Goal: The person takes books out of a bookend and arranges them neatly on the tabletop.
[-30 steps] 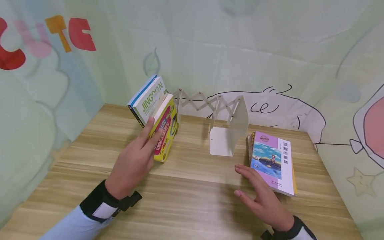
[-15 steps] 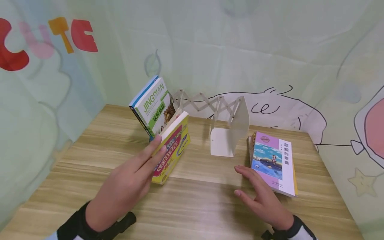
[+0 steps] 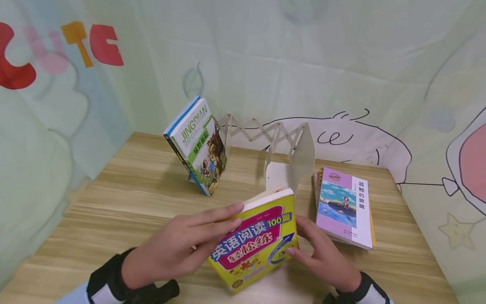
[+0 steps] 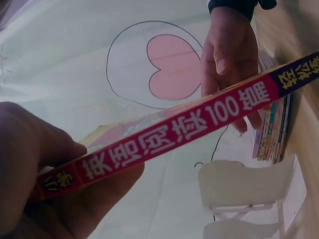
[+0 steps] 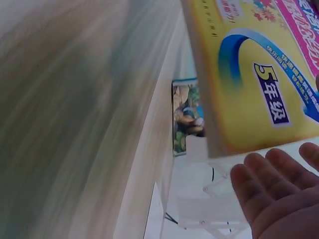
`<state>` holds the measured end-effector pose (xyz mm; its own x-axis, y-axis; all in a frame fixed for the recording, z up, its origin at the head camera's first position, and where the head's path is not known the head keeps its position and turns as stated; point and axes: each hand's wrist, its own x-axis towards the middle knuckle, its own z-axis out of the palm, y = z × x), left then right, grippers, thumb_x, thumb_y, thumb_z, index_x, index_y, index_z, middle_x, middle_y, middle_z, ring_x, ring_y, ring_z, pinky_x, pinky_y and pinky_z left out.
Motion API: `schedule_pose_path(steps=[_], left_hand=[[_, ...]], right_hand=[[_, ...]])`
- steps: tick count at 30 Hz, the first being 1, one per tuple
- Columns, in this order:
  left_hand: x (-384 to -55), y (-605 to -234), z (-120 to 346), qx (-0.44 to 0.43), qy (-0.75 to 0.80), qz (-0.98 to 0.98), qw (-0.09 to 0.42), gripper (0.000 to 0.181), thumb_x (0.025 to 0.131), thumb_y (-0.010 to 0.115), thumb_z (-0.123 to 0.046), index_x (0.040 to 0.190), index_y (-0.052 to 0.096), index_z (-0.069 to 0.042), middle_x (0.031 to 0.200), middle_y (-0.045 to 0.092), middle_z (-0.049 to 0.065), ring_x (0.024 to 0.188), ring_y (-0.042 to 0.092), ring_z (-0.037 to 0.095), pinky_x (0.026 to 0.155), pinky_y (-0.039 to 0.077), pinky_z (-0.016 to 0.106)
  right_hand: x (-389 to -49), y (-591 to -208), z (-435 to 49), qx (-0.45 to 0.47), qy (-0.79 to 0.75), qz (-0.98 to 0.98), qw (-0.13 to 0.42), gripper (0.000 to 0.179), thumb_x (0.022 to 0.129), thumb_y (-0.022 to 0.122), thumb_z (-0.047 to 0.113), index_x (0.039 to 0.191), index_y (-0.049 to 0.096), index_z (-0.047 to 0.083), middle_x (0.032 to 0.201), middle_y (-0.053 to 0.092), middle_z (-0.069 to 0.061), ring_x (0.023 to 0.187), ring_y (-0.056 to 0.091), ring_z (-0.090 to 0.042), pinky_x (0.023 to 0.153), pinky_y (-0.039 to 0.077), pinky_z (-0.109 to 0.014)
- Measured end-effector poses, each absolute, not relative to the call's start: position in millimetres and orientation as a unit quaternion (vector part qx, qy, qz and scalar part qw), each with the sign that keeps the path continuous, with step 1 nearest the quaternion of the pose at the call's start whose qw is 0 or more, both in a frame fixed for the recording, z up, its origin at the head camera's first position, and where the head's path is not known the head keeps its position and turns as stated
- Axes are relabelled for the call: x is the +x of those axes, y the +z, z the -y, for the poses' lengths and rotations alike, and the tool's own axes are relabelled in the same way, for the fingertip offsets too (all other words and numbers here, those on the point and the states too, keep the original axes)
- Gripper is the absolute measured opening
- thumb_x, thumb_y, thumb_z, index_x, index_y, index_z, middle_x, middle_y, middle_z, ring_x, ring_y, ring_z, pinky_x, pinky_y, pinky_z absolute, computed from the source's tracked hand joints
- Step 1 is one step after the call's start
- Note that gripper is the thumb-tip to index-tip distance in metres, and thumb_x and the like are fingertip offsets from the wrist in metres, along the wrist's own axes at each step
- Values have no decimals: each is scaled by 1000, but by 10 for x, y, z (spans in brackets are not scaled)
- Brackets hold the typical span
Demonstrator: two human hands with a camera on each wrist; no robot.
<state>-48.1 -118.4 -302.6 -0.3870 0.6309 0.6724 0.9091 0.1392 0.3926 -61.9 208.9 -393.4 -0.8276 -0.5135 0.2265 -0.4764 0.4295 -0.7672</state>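
Observation:
My left hand [image 3: 174,242] pinches a yellow book [image 3: 252,245] with a pink title panel by its spine edge, thumb on one side and fingers on the other. The book is held tilted above the front of the table; its pink spine [image 4: 174,132] crosses the left wrist view. At the book's right edge is my right hand [image 3: 328,257], thumb on the cover side and fingers partly hidden behind it. In the right wrist view its fingers [image 5: 274,184] are extended beside the book's edge, with no firm hold visible.
A white expandable bookend [image 3: 303,154] stands against the back wall. Books with a green and white cover [image 3: 206,147] lean at its left end. To its right lies a stack topped by a purple and white book [image 3: 343,207] on the wooden table [image 3: 125,198].
My left hand has drawn the yellow book away from the leaning books, forward and right, turning its cover toward me. My right hand has stayed almost in place, and the book now meets it.

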Motion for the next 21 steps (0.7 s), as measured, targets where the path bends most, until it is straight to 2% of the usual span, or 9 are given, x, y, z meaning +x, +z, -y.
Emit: schedule_pose_path(steps=[2, 6, 9, 12, 16, 21], left_hand=[[-489, -3037, 1153, -539, -395, 727, 158, 36, 96, 47, -8, 131, 51, 0, 143, 42, 14, 122, 51, 23, 89, 48, 23], [-514, -3057, 1104, -565, -388, 711, 156, 37, 96, 48, -6, 132, 50, 1, 144, 41, 15, 122, 51, 24, 90, 48, 24], [-541, -3071, 1088, -573, -388, 705, 159, 37, 95, 49, -4, 131, 51, 2, 143, 41, 16, 121, 52, 24, 90, 48, 24], [-565, -3087, 1087, -564, -397, 711, 137, 38, 93, 52, -2, 131, 52, 0, 144, 41, 14, 123, 51, 24, 90, 48, 24], [-579, -3102, 1089, -531, -414, 732, 104, 42, 89, 57, 3, 129, 55, -7, 143, 43, 10, 120, 53, 22, 86, 49, 22], [-588, -3120, 1078, -461, -425, 776, 69, 40, 88, 59, 1, 123, 60, -18, 142, 45, 4, 119, 54, 19, 85, 50, 21]], right_hand=[[-599, -3932, -2075, -292, -457, -840, 39, 53, 89, 64, 22, 136, 41, 26, 126, 54, 10, 114, 55, -12, 93, 48, -32], [-570, -3952, -2082, -309, -465, -828, 44, 42, 91, 61, 17, 129, 47, 22, 113, 63, 9, 99, 63, -11, 82, 54, -30], [-557, -3970, -2106, -320, -475, -819, 33, 36, 90, 62, 11, 124, 52, 17, 108, 66, 5, 91, 65, -11, 75, 55, -29], [-546, -3976, -2130, -326, -475, -817, 18, 30, 88, 63, 9, 117, 57, 15, 104, 67, 3, 86, 64, -10, 72, 55, -27], [-533, -4000, -2144, -333, -488, -806, 25, 28, 88, 63, 7, 115, 60, 13, 103, 68, 0, 86, 66, -11, 70, 56, -28], [-516, -4034, -2139, -318, -542, -775, 67, 33, 89, 59, 3, 120, 53, 10, 105, 69, -5, 89, 68, -17, 70, 57, -33]])
